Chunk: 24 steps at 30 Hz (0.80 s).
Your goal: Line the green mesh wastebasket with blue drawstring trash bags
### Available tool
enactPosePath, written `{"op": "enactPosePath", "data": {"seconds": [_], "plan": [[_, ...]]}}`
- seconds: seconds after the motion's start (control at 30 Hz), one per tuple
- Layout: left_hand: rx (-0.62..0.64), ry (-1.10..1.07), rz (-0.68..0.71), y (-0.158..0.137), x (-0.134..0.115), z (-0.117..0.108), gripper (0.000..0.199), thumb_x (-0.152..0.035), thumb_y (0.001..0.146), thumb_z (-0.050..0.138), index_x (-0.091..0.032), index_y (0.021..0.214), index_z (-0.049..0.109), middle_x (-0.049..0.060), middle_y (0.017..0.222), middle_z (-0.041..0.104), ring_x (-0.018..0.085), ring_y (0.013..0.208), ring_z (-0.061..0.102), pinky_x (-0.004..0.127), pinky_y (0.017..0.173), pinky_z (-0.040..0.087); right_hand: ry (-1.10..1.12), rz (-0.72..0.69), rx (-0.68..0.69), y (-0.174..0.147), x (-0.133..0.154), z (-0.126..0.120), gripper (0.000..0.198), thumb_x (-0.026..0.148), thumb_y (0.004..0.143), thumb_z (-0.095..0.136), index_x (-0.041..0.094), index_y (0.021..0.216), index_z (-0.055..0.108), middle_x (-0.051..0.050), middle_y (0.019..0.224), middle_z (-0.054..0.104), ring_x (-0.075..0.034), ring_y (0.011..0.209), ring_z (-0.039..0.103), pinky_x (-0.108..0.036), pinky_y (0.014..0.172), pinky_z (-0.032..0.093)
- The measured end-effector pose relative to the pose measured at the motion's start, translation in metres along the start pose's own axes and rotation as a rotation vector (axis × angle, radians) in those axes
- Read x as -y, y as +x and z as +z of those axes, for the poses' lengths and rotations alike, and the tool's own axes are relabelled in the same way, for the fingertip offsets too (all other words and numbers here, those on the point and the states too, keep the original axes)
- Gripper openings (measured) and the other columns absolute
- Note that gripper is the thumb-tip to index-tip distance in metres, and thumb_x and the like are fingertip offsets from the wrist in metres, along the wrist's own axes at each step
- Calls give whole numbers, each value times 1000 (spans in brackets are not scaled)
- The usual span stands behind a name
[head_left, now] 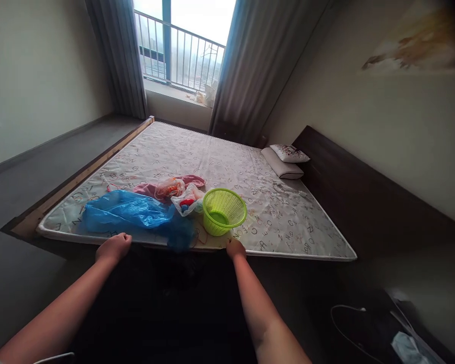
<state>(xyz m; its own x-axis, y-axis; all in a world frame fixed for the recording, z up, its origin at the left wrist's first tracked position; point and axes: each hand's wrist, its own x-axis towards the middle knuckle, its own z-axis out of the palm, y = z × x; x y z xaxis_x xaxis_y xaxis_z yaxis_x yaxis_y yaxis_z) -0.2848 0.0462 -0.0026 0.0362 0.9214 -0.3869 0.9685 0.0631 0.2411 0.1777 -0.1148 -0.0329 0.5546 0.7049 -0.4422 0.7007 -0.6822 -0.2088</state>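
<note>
My left hand (114, 246) is closed in a fist at the mattress's near edge, just below a blue plastic bag (129, 210). My right hand (235, 247), also closed, is in front of a lime-green plastic basket (224, 210). A black cloth (174, 298) spans both hands and hangs down toward me; its exact kind is too dark to make out. The patterned mattress (288, 222) bears the bag and the upright basket. Between them lie a pink cloth (147, 190) and a white plastic bag (189, 198) with something red inside.
Two pillows (288, 161) lie by the dark headboard (349, 182). A wooden bed frame edge (60, 194) runs along the left. Grey curtains (258, 60) flank the railed window. At the lower right, a white cable (343, 306) lies in a dark area.
</note>
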Motion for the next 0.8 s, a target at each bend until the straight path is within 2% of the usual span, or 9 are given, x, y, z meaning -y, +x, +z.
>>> {"op": "enactPosePath", "data": {"seconds": [0.17, 0.3, 0.5, 0.67, 0.8], "plan": [[42, 40, -10, 9, 3, 0, 53, -44, 104, 28, -14, 113, 71, 26, 134, 73, 41, 118, 71, 43, 88, 49, 22, 15, -3, 3, 0, 0, 46, 41, 110, 36, 24, 129, 75, -15, 135, 76, -29, 124, 73, -36, 97, 55], [71, 73, -20, 16, 3, -2, 51, -46, 101, 32, -16, 113, 71, 24, 128, 76, 39, 110, 73, 40, 80, 50, 31, 32, 0, 4, 1, -2, 45, 39, 110, 38, 23, 127, 76, -15, 135, 76, -29, 125, 73, -37, 100, 55], [20, 103, -52, 18, -1, -4, 46, -46, 94, 37, -19, 100, 73, 19, 114, 80, 35, 93, 74, 37, 74, 52, 39, 25, 6, 3, 1, -5, 44, 41, 108, 41, 23, 131, 74, -14, 137, 75, -30, 125, 73, -38, 99, 56], [13, 98, -54, 22, 2, -1, 47, -49, 90, 40, -20, 104, 74, 21, 116, 80, 38, 96, 74, 41, 76, 53, 49, 12, 5, 3, 0, -6, 45, 40, 108, 39, 23, 129, 75, -15, 136, 75, -31, 125, 72, -40, 100, 57], [-5, 115, -80, 31, 9, 8, 51, -50, 93, 32, -23, 103, 74, 18, 110, 81, 38, 92, 75, 40, 72, 53, 63, 2, 1, 4, -2, -5, 44, 39, 108, 39, 22, 129, 74, -15, 136, 75, -31, 125, 72, -41, 100, 57]]}}
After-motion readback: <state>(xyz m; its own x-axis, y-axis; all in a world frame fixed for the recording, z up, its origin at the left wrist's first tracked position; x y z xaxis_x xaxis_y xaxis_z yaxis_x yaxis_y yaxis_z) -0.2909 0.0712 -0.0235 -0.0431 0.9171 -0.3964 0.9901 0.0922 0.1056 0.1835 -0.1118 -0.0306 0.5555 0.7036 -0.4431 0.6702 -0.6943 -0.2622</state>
